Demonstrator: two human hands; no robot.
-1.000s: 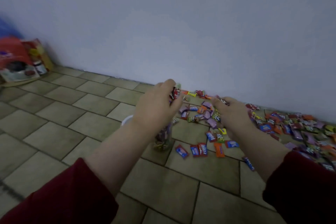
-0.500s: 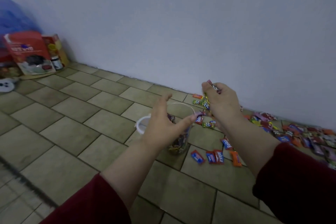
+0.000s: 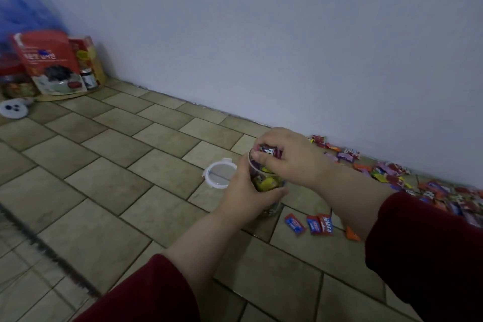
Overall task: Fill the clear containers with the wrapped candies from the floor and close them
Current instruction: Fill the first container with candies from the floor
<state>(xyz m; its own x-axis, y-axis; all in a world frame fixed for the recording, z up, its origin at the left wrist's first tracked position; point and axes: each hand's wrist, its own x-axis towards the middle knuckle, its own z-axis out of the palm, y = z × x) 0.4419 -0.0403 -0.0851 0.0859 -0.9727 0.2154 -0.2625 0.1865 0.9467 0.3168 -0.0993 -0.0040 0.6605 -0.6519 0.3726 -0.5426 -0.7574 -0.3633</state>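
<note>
Clear plastic, round and open-topped: the container [image 3: 266, 183] stands on the tiled floor [image 3: 117, 183] near the frame's centre, partly filled with wrapped candies whose yellow and purple wrappers show through its wall. The left hand [image 3: 245, 197] wraps its grip around the container's side, fingers and thumb curled against the plastic. The right hand [image 3: 291, 158] sits directly over the container's mouth, its grip closed on a handful of candies [image 3: 270, 151], fingertips bunched together at the rim.

The container's lid [image 3: 219, 174], clear with a white rim and tabs, lies flat on the floor just beside the container, on the left hand's side.

Loose candies [image 3: 392, 175] in red, purple, orange and yellow wrappers spread along the foot of the pale wall [image 3: 287, 34], to the right of the hands. Nearer the camera, 3 red-and-blue candies [image 3: 313, 225] lie in a short row close to the container, with 1 orange candy [image 3: 351, 234] beside them, partly hidden by the right forearm.

Both forearms emerge from dark red sleeves [image 3: 146, 293].

At far left, against the wall, stand a red pouch [image 3: 49, 60] and a printed box [image 3: 88, 60]; a small white round object [image 3: 13, 108] lies in front of them, and a blurred blue shape [image 3: 23, 8] rises behind.
</note>
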